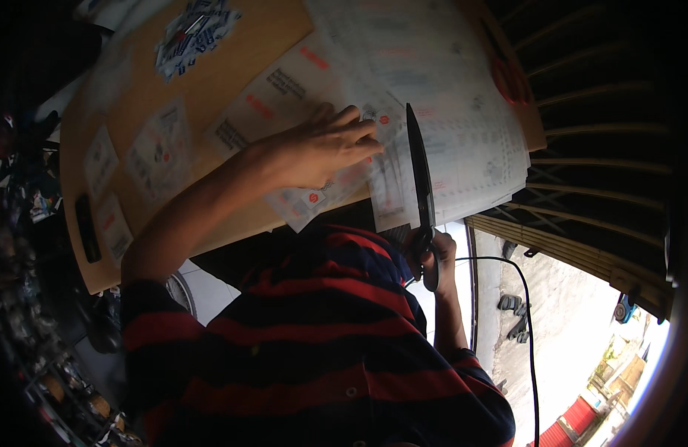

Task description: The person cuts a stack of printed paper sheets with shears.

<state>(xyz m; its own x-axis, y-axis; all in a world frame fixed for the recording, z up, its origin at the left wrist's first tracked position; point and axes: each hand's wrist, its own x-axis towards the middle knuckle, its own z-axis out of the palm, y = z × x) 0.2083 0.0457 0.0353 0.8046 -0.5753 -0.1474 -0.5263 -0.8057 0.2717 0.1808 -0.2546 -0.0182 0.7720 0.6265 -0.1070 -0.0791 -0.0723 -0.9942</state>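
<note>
My right hand (435, 257) is closed round the handles of a pair of scissors (420, 167). Their long dark blades point away from me, close together, above a stack of thin white printed sheets (471, 149). Reaching across from the left, my left hand (333, 147) has its fingers bent and closed at the left edge of that stack, on a printed sheet (389, 186). The exact pinch between its fingertips is partly hidden. Beneath my left wrist lie pale sheets with red and black print (266, 100).
On the wooden table (247, 37) sits a heap of small blue-and-white pieces (195, 37). Cut printed pieces (161, 145) lie at the left. Red loop-shaped handles (510, 82) rest near the right edge. A metal lattice gate (597, 156) stands beyond; a black cable (526, 298) hangs at right.
</note>
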